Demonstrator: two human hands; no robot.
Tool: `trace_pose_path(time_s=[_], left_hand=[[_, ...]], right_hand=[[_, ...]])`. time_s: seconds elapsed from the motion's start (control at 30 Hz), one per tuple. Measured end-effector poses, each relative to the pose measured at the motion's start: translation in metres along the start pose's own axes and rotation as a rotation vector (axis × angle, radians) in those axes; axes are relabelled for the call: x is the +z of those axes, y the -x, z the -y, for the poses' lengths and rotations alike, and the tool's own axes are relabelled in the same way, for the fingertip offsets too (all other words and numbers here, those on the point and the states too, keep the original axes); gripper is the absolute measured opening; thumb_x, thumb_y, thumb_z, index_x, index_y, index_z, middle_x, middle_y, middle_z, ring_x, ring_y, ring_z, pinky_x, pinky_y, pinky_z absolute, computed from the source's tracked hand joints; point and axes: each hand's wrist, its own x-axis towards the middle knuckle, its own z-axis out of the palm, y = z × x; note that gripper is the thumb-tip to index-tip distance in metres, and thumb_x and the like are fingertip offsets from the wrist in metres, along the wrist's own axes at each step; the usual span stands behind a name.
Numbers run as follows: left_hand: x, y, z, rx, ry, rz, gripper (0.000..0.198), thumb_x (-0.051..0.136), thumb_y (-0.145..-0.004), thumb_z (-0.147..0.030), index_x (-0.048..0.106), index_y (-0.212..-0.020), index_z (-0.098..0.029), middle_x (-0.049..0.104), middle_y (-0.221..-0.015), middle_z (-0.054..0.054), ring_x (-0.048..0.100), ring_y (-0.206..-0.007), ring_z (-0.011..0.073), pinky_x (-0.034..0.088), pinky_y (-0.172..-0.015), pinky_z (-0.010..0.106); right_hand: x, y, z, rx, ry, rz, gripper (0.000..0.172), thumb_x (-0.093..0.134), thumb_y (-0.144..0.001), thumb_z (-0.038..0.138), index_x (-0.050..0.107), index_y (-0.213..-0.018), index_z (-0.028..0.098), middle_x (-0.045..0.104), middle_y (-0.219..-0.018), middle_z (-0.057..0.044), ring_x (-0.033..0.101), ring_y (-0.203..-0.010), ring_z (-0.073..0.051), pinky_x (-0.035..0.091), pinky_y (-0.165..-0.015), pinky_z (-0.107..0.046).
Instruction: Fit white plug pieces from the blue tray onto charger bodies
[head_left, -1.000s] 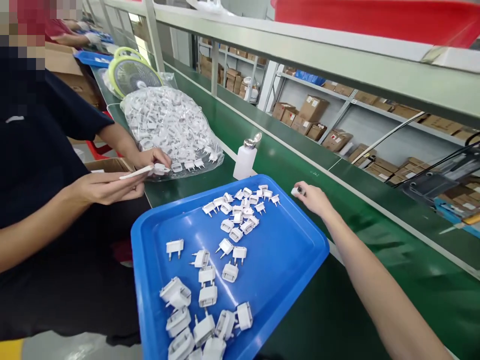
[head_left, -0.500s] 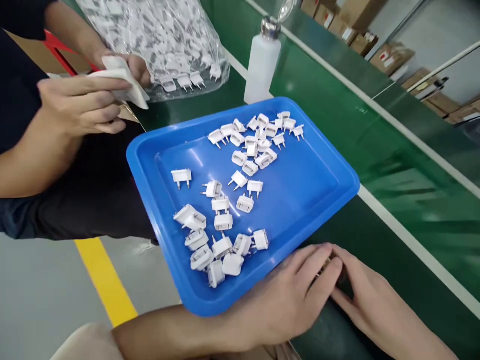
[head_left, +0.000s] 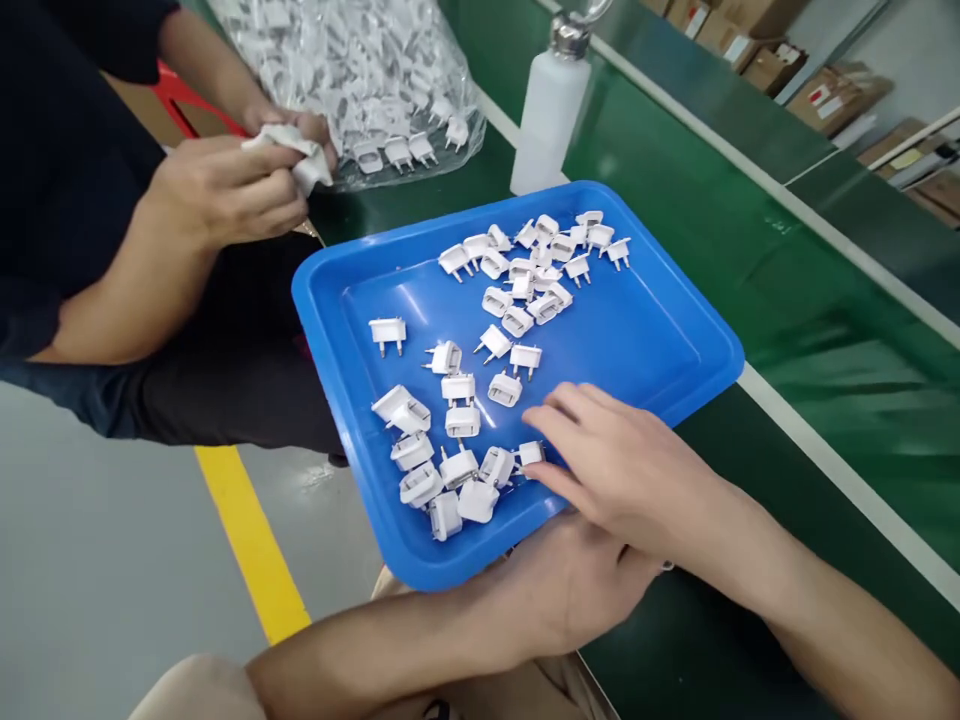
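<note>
Smooth green worktop (head_left: 799, 470) borders a glossy blue plastic tray (head_left: 630, 340) of boxy white pronged plugs (head_left: 462, 421); right hand (head_left: 619, 460), fingers parted, is beside one; left hand's (head_left: 585, 580) grip is hidden.

The left forearm (head_left: 397, 640), bare, enters at the lower left of the frame and runs almost level toward the bottom centre. Its grip (head_left: 581, 585) sits right of centre near the bottom, back of the hand upward, fingertips mostly hidden from view. The right forearm (head_left: 787, 580), also bare, slants up and leftward from the lower right corner, crossing in front of the left fingers. The right grip (head_left: 634, 470) points left, knuckles up, thumb and bent fingers (head_left: 564, 425) parted.
</note>
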Motion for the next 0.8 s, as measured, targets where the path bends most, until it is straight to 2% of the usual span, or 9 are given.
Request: trace_pose_path(time_s=[0.1, 0.17, 0.2, 0.3, 0.43, 0.53, 0.6, 0.7, 0.8], left_hand=[[-0.005, -0.001, 0.005, 0.062, -0.006, 0.014, 0.026, 0.047, -0.111, -0.028, 0.060, -0.133, -0.021, 0.068, -0.134, 0.003, 0.066, -0.120, 0.0233, 0.059, -0.099, 0.035], [-0.007, -0.001, 0.008, 0.064, -0.019, 0.016, 0.029, 0.046, -0.112, -0.029, 0.058, -0.137, -0.021, 0.066, -0.137, 0.006, 0.067, -0.119, 0.0247, 0.058, -0.098, 0.039], [-0.007, -0.001, 0.009, 0.045, -0.018, 0.018, 0.031, 0.046, -0.112, -0.030, 0.057, -0.140, -0.021, 0.066, -0.137, 0.008, 0.068, -0.115, 0.0254, 0.058, -0.096, 0.042], [-0.006, 0.000, 0.013, 0.023, 0.002, 0.003, 0.037, 0.046, -0.112, -0.035, 0.055, -0.144, -0.019, 0.065, -0.137, 0.011, 0.066, -0.116, 0.0311, 0.052, -0.100, 0.051], [-0.006, -0.001, 0.016, 0.036, -0.004, 0.023, 0.040, 0.044, -0.112, -0.031, 0.051, -0.149, -0.018, 0.061, -0.139, 0.007, 0.059, -0.122, 0.0316, 0.042, -0.106, 0.054], [-0.007, -0.004, 0.014, 0.034, 0.015, 0.047, 0.037, 0.037, -0.114, -0.030, 0.054, -0.144, -0.018, 0.062, -0.133, 0.005, 0.060, -0.115, 0.0288, 0.041, -0.101, 0.051], [-0.008, -0.006, 0.013, 0.031, 0.026, 0.041, 0.037, 0.034, -0.114, -0.030, 0.056, -0.141, -0.018, 0.062, -0.132, 0.006, 0.060, -0.115, 0.0290, 0.041, -0.100, 0.050], [-0.007, -0.007, 0.013, 0.019, 0.092, 0.004, 0.035, 0.037, -0.114, -0.030, 0.055, -0.141, -0.018, 0.064, -0.128, 0.006, 0.062, -0.111, 0.0275, 0.043, -0.098, 0.047], [-0.006, -0.006, 0.014, -0.002, 0.148, -0.004, 0.035, 0.044, -0.112, -0.030, 0.052, -0.144, -0.019, 0.065, -0.129, 0.005, 0.063, -0.112, 0.0263, 0.046, -0.098, 0.044]], right_hand=[[0.001, -0.026, -0.010, 0.012, -0.053, 0.193, 0.016, 0.074, -0.100, 0.029, 0.065, -0.096, 0.018, 0.064, -0.091, -0.004, 0.062, -0.085, -0.025, 0.049, -0.067, -0.035], [-0.003, -0.025, -0.017, 0.010, -0.094, 0.182, 0.007, 0.069, -0.103, 0.022, 0.064, -0.101, 0.018, 0.063, -0.091, -0.003, 0.060, -0.084, -0.023, 0.047, -0.069, -0.033], [-0.007, -0.019, -0.020, 0.017, -0.093, 0.141, 0.003, 0.066, -0.103, 0.017, 0.064, -0.104, 0.017, 0.063, -0.093, -0.004, 0.060, -0.086, -0.023, 0.047, -0.071, -0.034], [-0.021, 0.019, -0.024, 0.106, -0.155, -0.045, 0.021, 0.052, -0.104, 0.006, 0.063, -0.118, 0.016, 0.063, -0.108, -0.008, 0.059, -0.097, -0.024, 0.052, -0.081, -0.036], [-0.031, 0.092, -0.019, 0.319, -0.443, -0.354, 0.036, 0.049, -0.109, 0.009, 0.060, -0.141, 0.021, 0.061, -0.124, -0.009, 0.061, -0.109, -0.020, 0.053, -0.092, -0.032], [-0.016, 0.136, -0.012, 0.434, -0.740, -0.448, 0.034, 0.056, -0.107, 0.009, 0.067, -0.135, 0.026, 0.059, -0.118, -0.008, 0.061, -0.104, -0.018, 0.054, -0.084, -0.026], [0.003, 0.152, -0.008, 0.464, -1.000, -0.473, 0.029, 0.059, -0.106, 0.011, 0.068, -0.129, 0.027, 0.057, -0.114, -0.007, 0.061, -0.097, -0.016, 0.054, -0.078, -0.024], [0.029, 0.156, -0.002, 0.455, -1.277, -0.520, 0.021, 0.065, -0.104, 0.016, 0.066, -0.120, 0.028, 0.055, -0.109, -0.005, 0.058, -0.089, -0.015, 0.052, -0.074, -0.024], [0.042, 0.150, 0.001, 0.463, -1.346, -0.610, 0.022, 0.070, -0.100, 0.014, 0.063, -0.114, 0.029, 0.054, -0.108, -0.003, 0.058, -0.087, -0.015, 0.050, -0.072, -0.025]])
